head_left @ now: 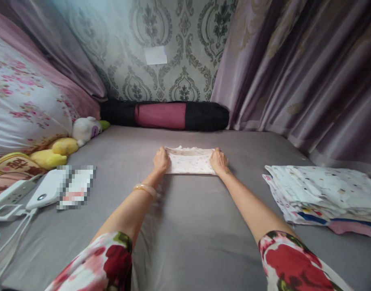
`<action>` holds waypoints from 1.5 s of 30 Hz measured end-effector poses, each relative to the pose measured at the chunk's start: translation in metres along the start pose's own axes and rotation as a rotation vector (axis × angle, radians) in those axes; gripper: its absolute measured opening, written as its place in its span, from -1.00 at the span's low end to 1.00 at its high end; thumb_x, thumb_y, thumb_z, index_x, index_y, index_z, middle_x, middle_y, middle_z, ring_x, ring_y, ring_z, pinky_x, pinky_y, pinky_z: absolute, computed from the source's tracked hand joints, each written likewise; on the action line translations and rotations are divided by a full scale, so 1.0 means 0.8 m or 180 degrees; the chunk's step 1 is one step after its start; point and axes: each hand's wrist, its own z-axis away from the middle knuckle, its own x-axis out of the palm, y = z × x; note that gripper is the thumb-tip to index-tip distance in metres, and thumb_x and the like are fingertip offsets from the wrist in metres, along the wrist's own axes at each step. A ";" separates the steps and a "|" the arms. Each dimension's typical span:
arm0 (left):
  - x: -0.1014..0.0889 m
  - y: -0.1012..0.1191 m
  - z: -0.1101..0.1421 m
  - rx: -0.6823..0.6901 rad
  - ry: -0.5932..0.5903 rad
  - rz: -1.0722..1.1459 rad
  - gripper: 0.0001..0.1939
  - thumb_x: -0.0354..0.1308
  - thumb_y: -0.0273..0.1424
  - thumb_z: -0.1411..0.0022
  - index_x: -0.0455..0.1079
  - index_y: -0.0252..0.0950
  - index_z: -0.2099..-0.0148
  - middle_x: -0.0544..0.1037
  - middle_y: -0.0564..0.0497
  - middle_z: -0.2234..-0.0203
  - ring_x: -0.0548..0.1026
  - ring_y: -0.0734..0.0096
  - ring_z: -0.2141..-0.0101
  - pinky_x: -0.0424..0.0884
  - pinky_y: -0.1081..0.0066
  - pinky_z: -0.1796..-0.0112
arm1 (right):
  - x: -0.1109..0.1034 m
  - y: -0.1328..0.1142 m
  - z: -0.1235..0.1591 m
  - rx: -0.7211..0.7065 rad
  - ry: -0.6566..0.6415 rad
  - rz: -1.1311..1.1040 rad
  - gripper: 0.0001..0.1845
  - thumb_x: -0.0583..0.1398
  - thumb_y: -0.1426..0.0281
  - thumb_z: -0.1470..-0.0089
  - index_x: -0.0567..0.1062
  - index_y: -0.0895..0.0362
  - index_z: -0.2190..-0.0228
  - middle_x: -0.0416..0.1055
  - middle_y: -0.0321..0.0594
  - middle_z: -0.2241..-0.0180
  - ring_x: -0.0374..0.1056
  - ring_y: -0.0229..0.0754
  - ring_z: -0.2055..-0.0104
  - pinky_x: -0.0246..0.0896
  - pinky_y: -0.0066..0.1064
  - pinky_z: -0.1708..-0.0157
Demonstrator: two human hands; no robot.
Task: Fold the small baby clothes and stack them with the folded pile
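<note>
A small pale pink garment (pixel 189 162) with a faint print is stretched between my hands, low over the grey bed sheet (pixel 197 226). Its upper edge looks slightly ruffled. My left hand (pixel 162 160) is closed on its left end, the bangle on that wrist showing below. At the right end, the fingers of my right hand (pixel 219 162) are wrapped round the cloth. Both fists hide the garment's corners. Whether it touches the sheet along its lower edge, I cannot tell.
To the right lies a stack of folded clothes (pixel 321 190). A black and maroon long bag (pixel 161 115) rests against the wall. On the left are a power bank (pixel 48 188), a power strip (pixel 15 194), cables, plush toys (pixel 86 130) and a floral pillow (pixel 24 93). Curtains (pixel 282 72) hang at the right.
</note>
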 end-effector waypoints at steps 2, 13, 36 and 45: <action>0.004 -0.002 -0.002 -0.0046 0.0047 -0.0030 -0.68 -0.23 -0.35 -0.44 0.28 -0.33 -0.03 0.55 -0.28 0.09 0.55 0.08 0.10 0.38 0.28 0.16 | 0.002 0.001 -0.001 0.0059 0.0026 -0.0026 -0.68 -0.07 0.42 -0.34 0.32 0.27 -0.02 0.46 0.19 0.06 0.44 0.05 0.00 0.27 -0.22 0.05; 0.008 0.002 -0.004 -0.0150 0.0020 -0.0200 -0.64 -0.24 -0.30 -0.44 0.29 -0.35 -0.03 0.55 -0.34 0.10 0.55 0.05 0.09 0.38 0.25 0.14 | 0.008 0.002 -0.005 0.0242 0.0042 -0.0022 -0.66 -0.07 0.41 -0.32 0.35 0.27 -0.01 0.48 0.19 0.09 0.44 0.05 0.01 0.28 -0.20 0.06; 0.009 0.048 0.041 0.1588 -0.0311 -0.0361 -0.63 -0.16 -0.50 -0.36 0.24 -0.34 -0.16 0.37 -0.24 -0.16 0.25 0.13 -0.20 0.11 0.13 -0.17 | 0.022 -0.074 0.047 -0.2233 -0.0200 0.0217 -0.51 -0.11 0.45 -0.28 0.31 0.17 -0.17 0.13 -0.05 -0.30 -0.04 -0.03 -0.36 -0.27 -0.11 -0.33; 0.021 0.042 0.031 0.1553 -0.0423 -0.0136 -0.59 -0.19 -0.41 -0.41 0.21 -0.25 -0.23 0.30 -0.17 -0.25 0.20 0.22 -0.26 0.02 0.11 -0.24 | 0.045 -0.076 0.040 -0.2150 -0.0453 0.0070 -0.43 -0.16 0.38 -0.31 0.18 0.23 -0.28 0.04 -0.08 -0.35 -0.12 -0.08 -0.40 -0.29 -0.09 -0.35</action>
